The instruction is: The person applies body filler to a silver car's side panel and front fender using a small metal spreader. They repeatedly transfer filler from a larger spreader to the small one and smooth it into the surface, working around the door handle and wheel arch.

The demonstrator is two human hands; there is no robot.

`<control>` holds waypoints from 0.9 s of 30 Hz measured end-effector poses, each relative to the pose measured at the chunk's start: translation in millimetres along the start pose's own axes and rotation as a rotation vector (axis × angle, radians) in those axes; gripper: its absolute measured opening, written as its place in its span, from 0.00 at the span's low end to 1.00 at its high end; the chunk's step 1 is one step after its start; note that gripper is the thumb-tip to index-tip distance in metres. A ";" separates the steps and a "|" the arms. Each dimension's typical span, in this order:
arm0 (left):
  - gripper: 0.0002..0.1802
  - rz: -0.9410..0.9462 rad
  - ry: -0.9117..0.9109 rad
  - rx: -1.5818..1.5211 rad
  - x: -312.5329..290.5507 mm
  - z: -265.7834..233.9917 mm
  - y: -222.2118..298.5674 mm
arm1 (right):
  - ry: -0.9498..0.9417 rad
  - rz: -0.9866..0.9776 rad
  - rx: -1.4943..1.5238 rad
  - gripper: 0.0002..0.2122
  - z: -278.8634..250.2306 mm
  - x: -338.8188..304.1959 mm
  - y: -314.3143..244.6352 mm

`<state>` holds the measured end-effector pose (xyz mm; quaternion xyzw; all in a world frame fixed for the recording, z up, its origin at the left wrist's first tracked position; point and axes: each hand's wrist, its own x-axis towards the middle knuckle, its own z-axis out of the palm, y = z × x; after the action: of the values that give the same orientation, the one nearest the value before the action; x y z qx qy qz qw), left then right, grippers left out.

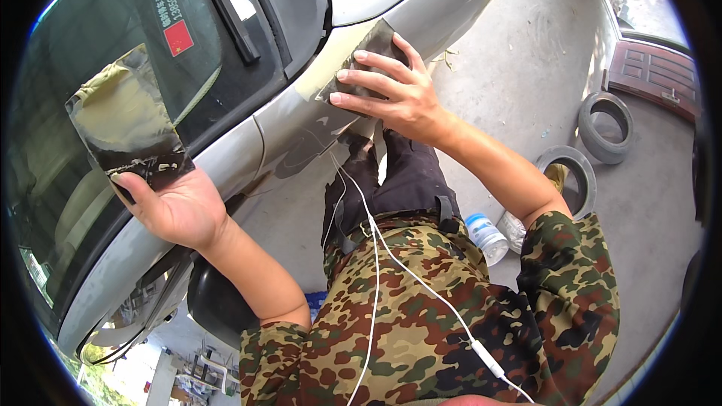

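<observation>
Our left hand (180, 207) is closed on a dark board (148, 152), thumb in front; our right hand (410, 101) holds a dark scraper (382, 39) beneath spread fingers, palm down over the car fender (289, 116). The left palm faces us before the windshield (201, 77). Cream paste (124, 101) covers the board's upper part.

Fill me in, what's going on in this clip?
A person in a camouflage shirt stands beside a silver car. Their left hand holds up a dark plate smeared with pale yellow paste, in front of the windshield. The right hand has its fingers spread across a second dark sheet at the car's fender, next to a pale yellow patch; its thumb is hidden.
</observation>
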<state>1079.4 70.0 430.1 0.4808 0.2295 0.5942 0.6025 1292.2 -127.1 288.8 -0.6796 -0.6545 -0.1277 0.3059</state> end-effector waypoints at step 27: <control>0.26 0.007 -0.001 0.029 -2.0 -1.9 -4.5 | -0.052 -0.020 0.004 0.20 -13.0 41.1 -7.9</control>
<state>1079.6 69.5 424.8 0.4905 0.2361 0.5927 0.5936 1292.0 -101.6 324.4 -0.6756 -0.6692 -0.1113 0.2888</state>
